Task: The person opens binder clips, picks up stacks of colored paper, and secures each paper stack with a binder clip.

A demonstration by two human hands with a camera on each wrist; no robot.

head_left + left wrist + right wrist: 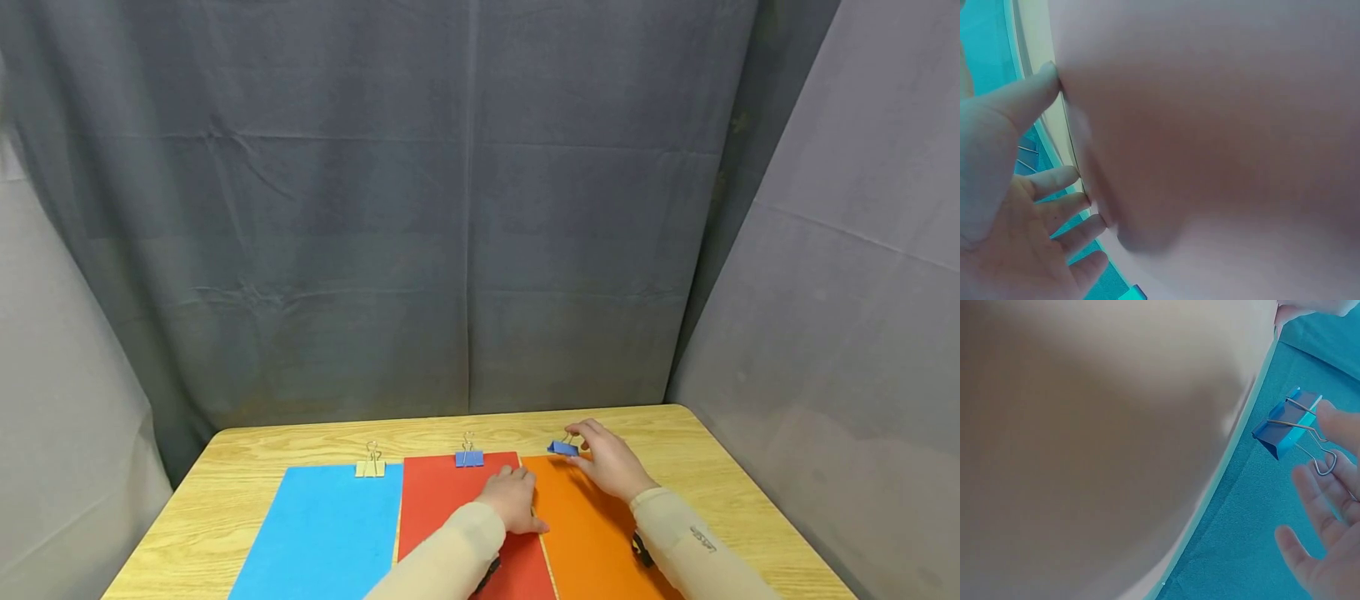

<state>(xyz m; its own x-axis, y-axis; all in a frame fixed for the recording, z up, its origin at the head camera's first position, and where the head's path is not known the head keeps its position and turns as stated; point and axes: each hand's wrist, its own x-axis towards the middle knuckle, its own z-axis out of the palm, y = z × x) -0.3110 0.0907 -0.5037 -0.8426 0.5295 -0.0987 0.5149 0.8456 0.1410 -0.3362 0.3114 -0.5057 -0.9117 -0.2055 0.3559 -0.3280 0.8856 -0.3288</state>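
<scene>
My right hand [613,465] pinches a blue binder clip [562,448] by its wire handles, just beyond the far edge of an orange sheet [577,542]. In the right wrist view the clip [1285,423] is tilted beside the sheet's edge, with thumb and fingers at its wires. My left hand [513,500] rests where a red sheet [435,492] meets the orange one. In the left wrist view its thumb and fairly straight fingertips touch the orange sheet's side edge. Another blue binder clip [469,458] sits on the red sheet's far edge.
A light blue sheet [322,533] lies left of the red one, with a pale yellow binder clip [371,468] on its far edge. All three sheets lie on a wood-grain table [187,500]. Grey curtains [337,250] hang behind the table and at both sides.
</scene>
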